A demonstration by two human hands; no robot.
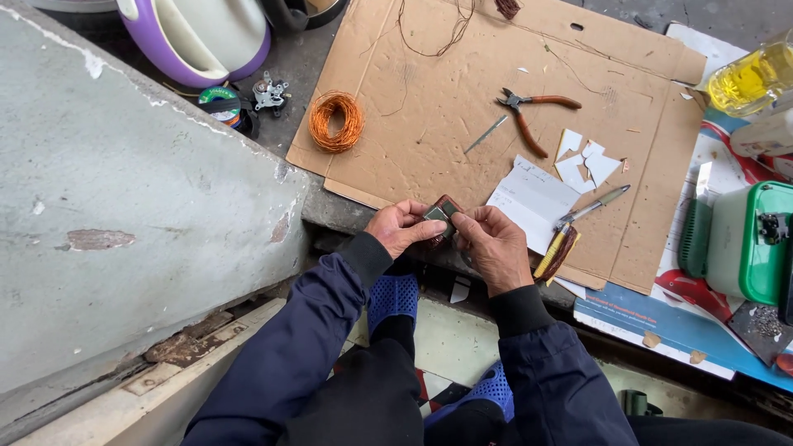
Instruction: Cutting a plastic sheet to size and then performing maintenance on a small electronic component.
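To my far left runs a worn concrete slab, and past its upper edge sit a purple-and-white appliance shell and a loose coil of copper wire on the corner of the flattened cardboard sheet. My left hand pinches the left side of a small wound coil block, thumb over its top, held just above the near edge of the cardboard. My right hand closes on the block's right side, fingertips pressed to its face, so both hands grip it between them. The winding looks dark and already full on the block, so I judge the winding largely done; whether leads or wrapping remain I cannot tell. Further right lie red-handled pliers, cut white paper scraps, a folded white sheet and a pen, untouched. At the far right stand a bottle of yellow liquid and a green-and-white box.
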